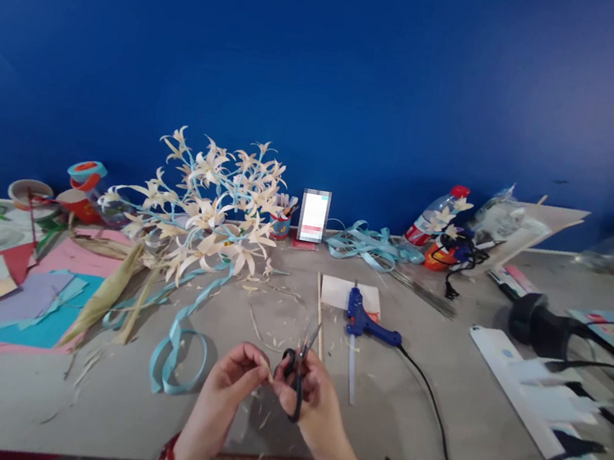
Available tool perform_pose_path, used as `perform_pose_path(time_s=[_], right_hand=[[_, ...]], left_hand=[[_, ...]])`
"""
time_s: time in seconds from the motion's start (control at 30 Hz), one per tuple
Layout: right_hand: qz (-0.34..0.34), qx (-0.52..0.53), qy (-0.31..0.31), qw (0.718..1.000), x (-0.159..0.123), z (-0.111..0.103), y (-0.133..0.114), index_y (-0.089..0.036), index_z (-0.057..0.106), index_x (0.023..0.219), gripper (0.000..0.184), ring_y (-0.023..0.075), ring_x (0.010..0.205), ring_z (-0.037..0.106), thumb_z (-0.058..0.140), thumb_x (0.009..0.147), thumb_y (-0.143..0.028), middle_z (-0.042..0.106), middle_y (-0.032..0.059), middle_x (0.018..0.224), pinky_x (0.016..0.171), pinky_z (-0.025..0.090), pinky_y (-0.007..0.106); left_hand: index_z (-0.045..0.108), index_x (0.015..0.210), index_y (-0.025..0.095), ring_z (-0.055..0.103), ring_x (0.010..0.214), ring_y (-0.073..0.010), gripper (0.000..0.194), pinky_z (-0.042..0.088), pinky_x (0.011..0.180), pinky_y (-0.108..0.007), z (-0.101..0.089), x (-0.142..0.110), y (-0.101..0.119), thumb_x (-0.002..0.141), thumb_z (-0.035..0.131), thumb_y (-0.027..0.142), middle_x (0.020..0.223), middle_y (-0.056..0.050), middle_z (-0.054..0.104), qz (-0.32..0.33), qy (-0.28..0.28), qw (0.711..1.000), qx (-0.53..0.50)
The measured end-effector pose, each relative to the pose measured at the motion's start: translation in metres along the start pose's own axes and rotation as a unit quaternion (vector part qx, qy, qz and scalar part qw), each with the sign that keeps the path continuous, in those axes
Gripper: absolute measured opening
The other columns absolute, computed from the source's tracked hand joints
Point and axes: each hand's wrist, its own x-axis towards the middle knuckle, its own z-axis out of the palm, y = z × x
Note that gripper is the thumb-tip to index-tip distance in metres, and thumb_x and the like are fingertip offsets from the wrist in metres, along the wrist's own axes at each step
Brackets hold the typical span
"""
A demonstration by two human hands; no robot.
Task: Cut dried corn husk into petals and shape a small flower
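Scissors with black loop handles and metal blades (297, 395) sit in the right hand's (319, 409) closed fingers, tips angled away; holding them clear makes for safer fingertip work. The left hand (225, 385) has thumb and forefinger together, seemingly on a small pale piece (269, 379), too blurred to identify, between both hands above the grey surface (112, 409); a light pinch should avoid creasing it
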Motion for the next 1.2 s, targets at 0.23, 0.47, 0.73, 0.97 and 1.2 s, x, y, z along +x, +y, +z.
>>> perform_pose_path(time_s=[0.23,0.47,0.73,0.97,1.2], right_hand=[[0.025,-0.024,-0.027,0.999,-0.002,-0.009,-0.003,-0.019,0.054,0.080,0.037,0.0128,0.067,0.053,0.080,0.069,-0.043,0.057,-0.0017,0.074,0.062,0.042,0.022],[0.097,-0.009,-0.210,0.973,-0.026,-0.022,0.012,-0.020,0.048,0.078,0.060,0.0096,0.054,0.044,0.066,0.065,-0.075,0.048,-0.0043,0.065,0.050,0.032,0.021],[0.118,-0.049,-0.189,0.974,-0.023,-0.021,0.012,-0.020,0.044,0.075,0.063,0.0097,0.051,0.048,0.068,0.061,-0.077,0.049,-0.0047,0.061,0.047,0.032,0.019],[0.125,-0.064,-0.185,0.973,-0.021,-0.021,0.016,-0.020,0.044,0.072,0.061,0.0091,0.043,0.049,0.067,0.062,-0.076,0.051,-0.0057,0.051,0.042,0.030,0.018],[0.125,-0.093,-0.173,0.972,-0.020,-0.022,0.015,-0.020,0.043,0.069,0.057,0.0078,0.040,0.047,0.067,0.065,-0.072,0.049,-0.0073,0.049,0.039,0.029,0.017]], left_hand=[[0.063,0.082,0.017,0.053,0.073,-0.0114,0.010,0.043,0.072,-0.021,-0.003,0.000,0.006,0.080,0.071,0.023,0.077,0.000,0.059,0.022,0.013,1.000,0.004],[0.061,0.082,0.017,0.055,0.074,-0.0121,0.014,0.045,0.070,-0.021,0.000,0.004,0.005,0.080,0.071,0.026,0.080,-0.001,0.060,0.077,0.052,0.995,-0.025],[0.061,0.083,0.018,0.057,0.073,-0.0118,0.012,0.046,0.070,-0.021,0.000,0.004,0.003,0.081,0.070,0.027,0.078,0.000,0.061,0.096,0.040,0.995,0.011],[0.061,0.081,0.017,0.057,0.072,-0.0131,0.016,0.046,0.069,-0.023,0.002,0.001,0.005,0.078,0.073,0.028,0.076,-0.001,0.061,0.086,0.052,0.995,0.001],[0.061,0.083,0.018,0.056,0.073,-0.0122,0.013,0.045,0.070,-0.021,0.001,0.002,0.002,0.080,0.071,0.026,0.079,-0.001,0.061,0.085,0.040,0.996,-0.005]])
